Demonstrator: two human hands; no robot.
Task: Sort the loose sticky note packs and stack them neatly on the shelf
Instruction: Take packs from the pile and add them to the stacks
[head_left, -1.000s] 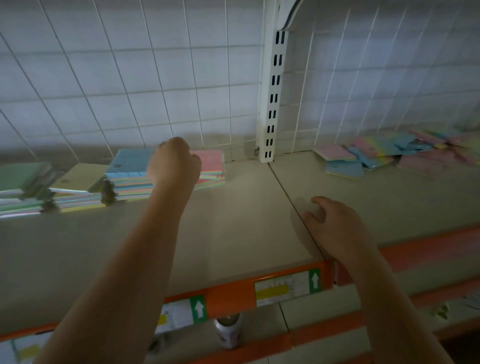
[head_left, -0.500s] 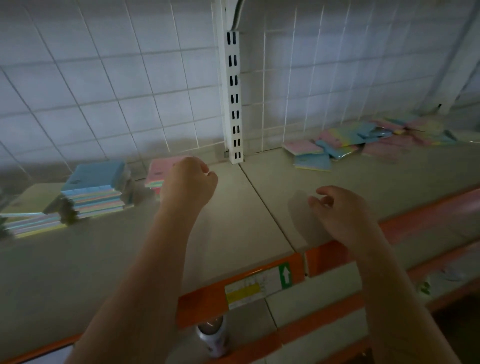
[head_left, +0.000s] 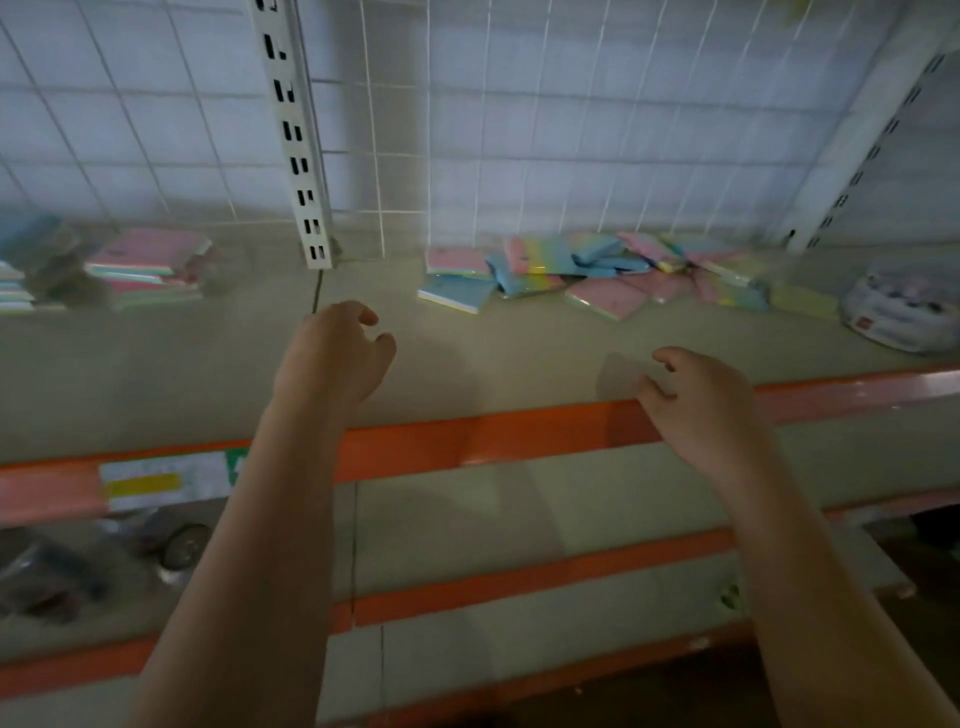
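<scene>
A loose heap of pink, blue and rainbow sticky note packs (head_left: 582, 275) lies at the back of the beige shelf (head_left: 493, 353), right of the white slotted upright. Neat stacks of packs (head_left: 145, 267) stand at the back left, blurred. My left hand (head_left: 332, 353) hovers over the shelf's middle, fingers loosely curled, holding nothing. My right hand (head_left: 696, 400) hangs above the shelf's orange front edge, fingers relaxed and empty. Both hands are well short of the loose heap.
A white wire grid panel (head_left: 571, 130) backs the shelf, split by a slotted upright (head_left: 298, 140). A clear plastic bag of small items (head_left: 904, 306) sits at the far right. Lower shelves with orange edges (head_left: 519, 582) lie below, with dark objects at the lower left.
My left hand has left the pink stack at the back left and drawn toward the shelf's middle. The view has swung right, bringing the loose heap nearer the centre. My right hand stays near the front edge.
</scene>
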